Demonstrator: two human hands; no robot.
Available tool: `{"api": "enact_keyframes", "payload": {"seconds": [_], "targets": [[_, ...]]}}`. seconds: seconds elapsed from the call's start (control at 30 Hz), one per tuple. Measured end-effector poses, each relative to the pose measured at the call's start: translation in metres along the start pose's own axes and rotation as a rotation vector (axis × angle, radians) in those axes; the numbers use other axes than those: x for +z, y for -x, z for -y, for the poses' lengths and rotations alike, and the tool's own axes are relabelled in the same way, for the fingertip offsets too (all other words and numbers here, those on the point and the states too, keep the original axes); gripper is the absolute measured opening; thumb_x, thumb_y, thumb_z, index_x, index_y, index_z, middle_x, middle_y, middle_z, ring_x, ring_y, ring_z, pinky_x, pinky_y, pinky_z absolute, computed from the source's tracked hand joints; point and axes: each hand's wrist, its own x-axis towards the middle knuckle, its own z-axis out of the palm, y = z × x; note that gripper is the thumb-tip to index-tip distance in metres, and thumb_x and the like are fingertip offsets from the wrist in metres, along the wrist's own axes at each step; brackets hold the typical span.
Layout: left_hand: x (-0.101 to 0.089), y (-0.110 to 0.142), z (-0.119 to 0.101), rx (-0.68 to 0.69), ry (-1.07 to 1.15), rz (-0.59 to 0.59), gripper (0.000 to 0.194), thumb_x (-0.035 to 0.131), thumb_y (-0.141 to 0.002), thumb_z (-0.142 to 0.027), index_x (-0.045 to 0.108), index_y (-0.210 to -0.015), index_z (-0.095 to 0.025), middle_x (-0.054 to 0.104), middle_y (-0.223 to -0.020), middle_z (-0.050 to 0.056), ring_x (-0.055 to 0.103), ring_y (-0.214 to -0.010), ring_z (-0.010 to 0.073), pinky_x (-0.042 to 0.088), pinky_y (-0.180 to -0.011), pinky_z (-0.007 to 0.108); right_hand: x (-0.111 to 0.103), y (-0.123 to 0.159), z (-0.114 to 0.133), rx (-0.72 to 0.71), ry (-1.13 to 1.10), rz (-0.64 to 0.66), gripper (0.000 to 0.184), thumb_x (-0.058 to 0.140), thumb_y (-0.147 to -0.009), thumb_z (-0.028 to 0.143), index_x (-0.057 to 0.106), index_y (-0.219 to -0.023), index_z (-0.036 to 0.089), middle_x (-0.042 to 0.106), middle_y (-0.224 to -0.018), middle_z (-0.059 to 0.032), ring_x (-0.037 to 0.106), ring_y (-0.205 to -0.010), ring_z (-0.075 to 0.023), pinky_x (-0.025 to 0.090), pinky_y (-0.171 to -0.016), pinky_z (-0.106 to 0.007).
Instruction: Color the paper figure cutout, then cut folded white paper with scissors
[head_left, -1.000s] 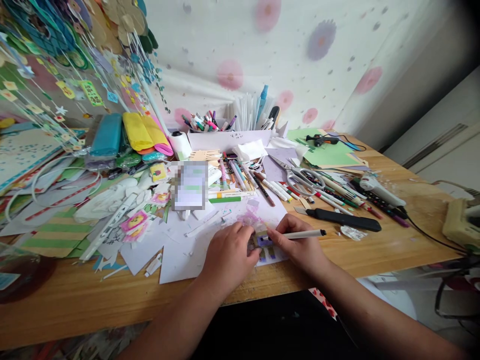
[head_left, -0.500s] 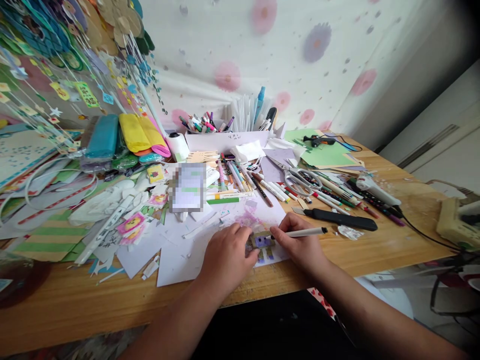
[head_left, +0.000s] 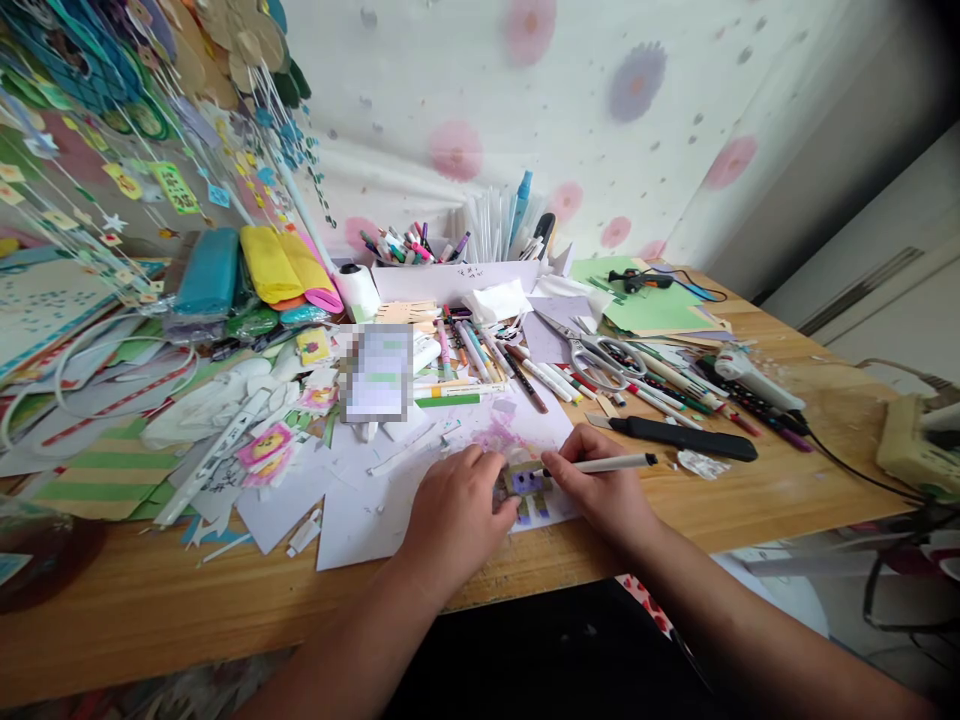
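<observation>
A small olive and purple paper figure (head_left: 527,484) with dark dots lies on a white sheet (head_left: 360,520) near the table's front edge. My left hand (head_left: 459,500) is closed at its left side, with the thumb by its lower edge and the fingertips by its upper edge. In my right hand (head_left: 600,490) is a white marker pen (head_left: 611,464), pinched between thumb and fingers. Its dark tip touches or hovers just over the purple part; I cannot tell which. Purple and orange ink stains mark the sheet behind the figure.
Behind my right hand lie a black-handled craft knife (head_left: 682,438), scissors (head_left: 592,355) and several pens. A phone (head_left: 380,375) stands left of centre. Farther right are a white glue gun (head_left: 757,380) and a power strip (head_left: 919,440). Paper scraps cover the left.
The pen tip has shifted slightly left over the purple part, and another dark dot shows there. My left hand stays in place; the view has moved very little.
</observation>
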Motion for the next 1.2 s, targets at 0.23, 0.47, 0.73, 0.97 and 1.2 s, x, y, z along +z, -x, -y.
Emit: {"api": "enact_keyframes", "payload": {"seconds": [0.23, 0.47, 0.73, 0.97, 1.2], "targets": [[0.0016, 0.0013, 0.0005, 0.001, 0.003, 0.0, 0.02, 0.062, -0.077, -0.028, 0.062, -0.096, -0.02, 0.063, -0.094, 0.005, 0.06, -0.089, 0.0244, 0.047, -0.077, 0.036, 0.0002, 0.0004, -0.0004, 0.014, 0.005, -0.019, 0.027, 0.062, -0.071, 0.032, 0.042, -0.055, 0.023, 0.043, -0.05, 0.0049, 0.037, -0.047, -0.0104, 0.03, -0.044, -0.024], [0.0011, 0.0007, -0.0002, 0.003, 0.008, -0.007, 0.02, 0.061, -0.078, -0.027, 0.062, -0.096, -0.02, 0.063, -0.094, 0.006, 0.06, -0.089, 0.0242, 0.046, -0.077, 0.036, 0.0001, 0.0008, -0.0002, -0.003, 0.0, -0.006, 0.028, 0.062, -0.071, 0.032, 0.042, -0.054, 0.023, 0.044, -0.049, 0.0048, 0.038, -0.046, -0.0105, 0.031, -0.044, -0.024], [0.0017, 0.0008, 0.0004, 0.001, 0.01, -0.012, 0.019, 0.061, -0.077, -0.028, 0.063, -0.095, -0.02, 0.063, -0.093, 0.005, 0.06, -0.088, 0.0251, 0.047, -0.076, 0.037, 0.0011, 0.0002, -0.0011, 0.011, -0.03, 0.002, 0.028, 0.065, -0.069, 0.032, 0.044, -0.055, 0.022, 0.045, -0.049, 0.0049, 0.038, -0.046, -0.01, 0.03, -0.044, -0.023], [0.003, 0.0001, 0.0001, -0.001, 0.014, -0.012, 0.02, 0.062, -0.077, -0.028, 0.063, -0.095, -0.02, 0.063, -0.095, 0.006, 0.06, -0.089, 0.0248, 0.047, -0.077, 0.036, -0.0014, 0.0021, -0.0072, 0.026, -0.139, -0.017, 0.028, 0.065, -0.073, 0.034, 0.044, -0.058, 0.023, 0.046, -0.05, 0.0049, 0.038, -0.045, -0.0098, 0.03, -0.043, -0.023], [0.0025, 0.0009, 0.001, -0.005, 0.016, -0.014, 0.019, 0.063, -0.076, -0.028, 0.063, -0.094, -0.02, 0.063, -0.093, 0.006, 0.06, -0.088, 0.0249, 0.046, -0.076, 0.036, -0.0011, 0.0039, -0.0018, -0.032, -0.106, 0.065, 0.028, 0.065, -0.072, 0.033, 0.045, -0.056, 0.022, 0.046, -0.049, 0.0042, 0.037, -0.044, -0.0096, 0.03, -0.042, -0.023]]}}
